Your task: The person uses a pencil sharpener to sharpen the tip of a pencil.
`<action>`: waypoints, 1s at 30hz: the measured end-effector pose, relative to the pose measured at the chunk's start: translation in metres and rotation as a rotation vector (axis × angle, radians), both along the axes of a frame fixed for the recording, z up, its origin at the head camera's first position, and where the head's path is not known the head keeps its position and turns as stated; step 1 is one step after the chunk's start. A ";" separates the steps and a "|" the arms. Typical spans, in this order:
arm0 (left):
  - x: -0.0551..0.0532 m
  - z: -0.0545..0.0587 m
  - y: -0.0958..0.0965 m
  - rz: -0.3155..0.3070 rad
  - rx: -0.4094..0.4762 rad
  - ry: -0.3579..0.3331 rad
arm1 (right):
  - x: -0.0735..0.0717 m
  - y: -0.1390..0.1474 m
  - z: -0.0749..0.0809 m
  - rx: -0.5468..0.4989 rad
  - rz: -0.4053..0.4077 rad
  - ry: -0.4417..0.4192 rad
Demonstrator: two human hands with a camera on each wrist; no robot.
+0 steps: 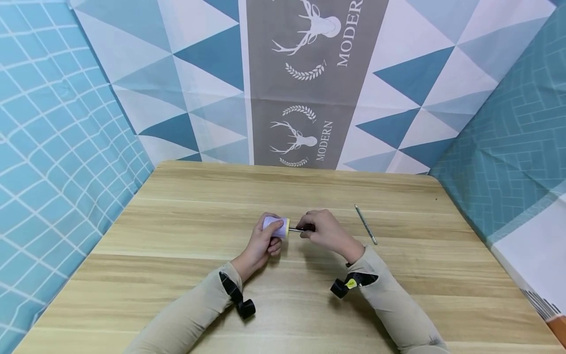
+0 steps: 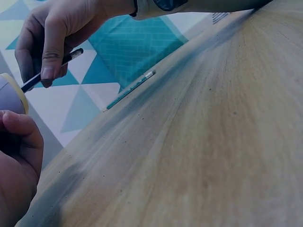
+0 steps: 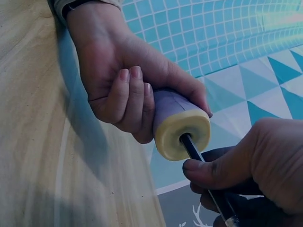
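In the head view, my left hand (image 1: 258,246) grips a purple pencil sharpener (image 1: 269,222) with a yellow front, held above the wooden table. The right wrist view shows the fingers wrapped around its body, and its yellow face (image 3: 166,144) has a round hole in the middle. A dark pencil (image 3: 193,149) has one end in that hole. My right hand (image 1: 326,231) pinches this pencil between thumb and fingers, just right of the sharpener. The pencil's other end (image 2: 75,54) sticks out past the right fingers in the left wrist view. Its tip is hidden inside the sharpener.
A second pencil, greenish (image 1: 366,225), lies on the wooden table (image 1: 199,206) to the right of my right hand. Patterned cloth (image 1: 212,73) hangs behind the table's far edge, with blue cloth on the left and right sides.
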State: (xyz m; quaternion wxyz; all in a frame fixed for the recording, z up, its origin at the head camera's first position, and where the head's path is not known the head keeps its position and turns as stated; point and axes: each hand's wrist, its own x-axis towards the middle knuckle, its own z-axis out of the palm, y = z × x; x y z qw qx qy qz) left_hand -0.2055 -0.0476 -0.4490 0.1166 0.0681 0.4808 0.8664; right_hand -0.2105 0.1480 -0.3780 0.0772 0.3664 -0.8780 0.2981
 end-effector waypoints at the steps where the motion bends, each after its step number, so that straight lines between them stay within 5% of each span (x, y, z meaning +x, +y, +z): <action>1: 0.000 0.000 0.000 0.000 -0.002 0.001 | 0.000 0.001 0.000 0.000 0.011 -0.011; 13: 0.002 0.000 0.000 -0.016 0.002 0.013 | -0.004 0.008 0.003 0.033 0.107 -0.182; 22: 0.002 0.001 0.000 -0.008 0.020 -0.003 | -0.007 0.007 0.003 0.056 0.085 -0.321; 30: 0.002 0.002 -0.001 -0.006 0.019 -0.003 | -0.008 0.011 0.003 0.012 0.067 -0.267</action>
